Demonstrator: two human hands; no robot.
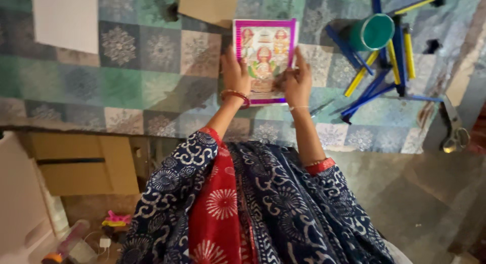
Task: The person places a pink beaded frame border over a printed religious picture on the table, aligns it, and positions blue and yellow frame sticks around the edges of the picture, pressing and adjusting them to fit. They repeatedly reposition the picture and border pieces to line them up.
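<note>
**Clerk:** Nearest item first: patterned garment (253,208), navy with white motifs and a red panel, filling the lower middle of the view. Both forearms reach out of it toward the table (126,77).

**Checker:** And the hands?

**Clerk:** Left hand (236,74), red bangle (236,95) at the wrist, fingers laid along the left edge of a printed picture (264,54). Right hand (297,82), fingers closed on the picture's right edge and lower corner. Both sets of fingers are clamped on it, one from each side.

**Checker:** Describe the picture.

**Clerk:** Rectangular print, bright purple border, colourful seated figures. It sits between the two hands, lying on or just over the patterned cloth; I cannot tell whether it is lifted.

**Checker:** Items beyond the fingertips?

**Clerk:** One brown cardboard piece (208,6), just past the picture's top edge. One white sheet (66,18), well to the left of the left fingers.

**Checker:** To the right of the right fingers?

**Clerk:** One green roll (373,32), round. Blue and yellow sticks (377,77), several, crossed in a loose heap near it. One slim metal tool (321,108), just beside the right wrist. One pair of scissors (454,130), well apart, at the table's far right edge.

**Checker:** Below the table?

**Clerk:** One cardboard box (83,163), left of the left forearm. Small pink and yellow object (115,220) and a bottle (66,244) on the floor, lower left.
</note>
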